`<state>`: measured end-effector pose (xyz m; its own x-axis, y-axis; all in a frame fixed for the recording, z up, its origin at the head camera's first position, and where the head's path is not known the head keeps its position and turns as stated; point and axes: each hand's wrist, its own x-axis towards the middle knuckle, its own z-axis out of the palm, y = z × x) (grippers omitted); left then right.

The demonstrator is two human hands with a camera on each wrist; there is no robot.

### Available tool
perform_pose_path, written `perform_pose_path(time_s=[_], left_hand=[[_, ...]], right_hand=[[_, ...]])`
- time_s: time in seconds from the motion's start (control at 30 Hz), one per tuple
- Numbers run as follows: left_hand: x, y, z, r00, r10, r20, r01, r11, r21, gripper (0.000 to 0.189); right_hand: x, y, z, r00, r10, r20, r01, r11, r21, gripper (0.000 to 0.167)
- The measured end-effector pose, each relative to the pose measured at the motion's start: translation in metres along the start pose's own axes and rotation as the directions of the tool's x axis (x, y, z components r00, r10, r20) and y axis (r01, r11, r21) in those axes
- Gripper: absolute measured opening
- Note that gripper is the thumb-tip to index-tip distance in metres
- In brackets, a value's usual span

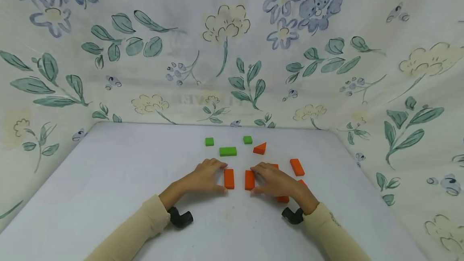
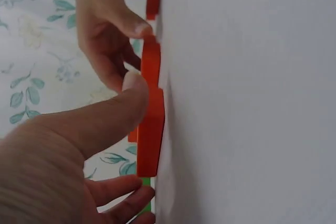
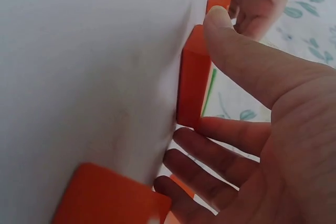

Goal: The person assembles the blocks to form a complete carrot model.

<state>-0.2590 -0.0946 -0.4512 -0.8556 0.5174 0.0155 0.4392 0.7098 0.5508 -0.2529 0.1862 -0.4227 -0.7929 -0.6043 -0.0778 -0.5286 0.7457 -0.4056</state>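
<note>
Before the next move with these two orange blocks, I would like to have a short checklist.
Left hand at left orange block: ok, thumb and fingertips at opposite ends.
Right hand at right orange block: ok, likewise.
Both grips firm: cannot tell.
Gap between these blocks: ok, white table shows.
Room around right hand: not ok, another orange block is partly hidden by it.
Long green block clear of hands: ok, farther back.

On table point(image 1: 119, 180): left block point(image 1: 229, 179), my left hand point(image 1: 204, 177) at its 9 o'clock, bar point(image 1: 228, 152) at 12, right block point(image 1: 249, 180) at 3, my right hand point(image 1: 276, 181) beyond.
</note>
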Motion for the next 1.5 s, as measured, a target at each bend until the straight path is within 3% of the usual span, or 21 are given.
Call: perform_pose_path(time_s=[0.27, 0.47, 0.63, 0.93, 1.17, 1.5], left_hand=[[-0.004, -0.003, 0.009, 0.996, 0.041, -0.077, -0.038, 0.999, 0.032, 0.065], [-0.008, -0.010, -0.004, 0.996, -0.050, -0.069, 0.050, 0.999, 0.002, 0.063], [-0.010, -0.017, -0.013, 0.997, -0.052, -0.052, 0.052, 0.999, 0.003, 0.067], [-0.008, -0.023, -0.011, 0.998, -0.033, -0.062, 0.031, 0.999, -0.037, 0.062], [-0.007, -0.023, -0.003, 0.999, -0.001, -0.050, -0.001, 0.999, -0.046, 0.060], [-0.012, -0.030, -0.003, 0.997, -0.001, -0.076, -0.002, 1.000, -0.030, 0.061]], right_hand=[[0.000, -0.001, 0.000, 0.997, -0.051, -0.050, 0.049, 0.998, -0.037, 0.063], [0.003, -0.003, 0.001, 0.994, -0.040, -0.098, 0.045, 0.998, 0.046, 0.058], [0.012, -0.014, -0.009, 0.989, -0.048, -0.142, 0.064, 0.992, 0.109, 0.052], [0.040, -0.029, 0.000, 0.997, -0.033, -0.068, 0.041, 0.993, 0.113, 0.055], [0.044, -0.025, 0.017, 0.996, -0.074, -0.058, 0.073, 0.997, -0.012, 0.059], [0.047, -0.029, 0.020, 0.991, -0.110, -0.079, 0.109, 0.994, -0.011, 0.058]])
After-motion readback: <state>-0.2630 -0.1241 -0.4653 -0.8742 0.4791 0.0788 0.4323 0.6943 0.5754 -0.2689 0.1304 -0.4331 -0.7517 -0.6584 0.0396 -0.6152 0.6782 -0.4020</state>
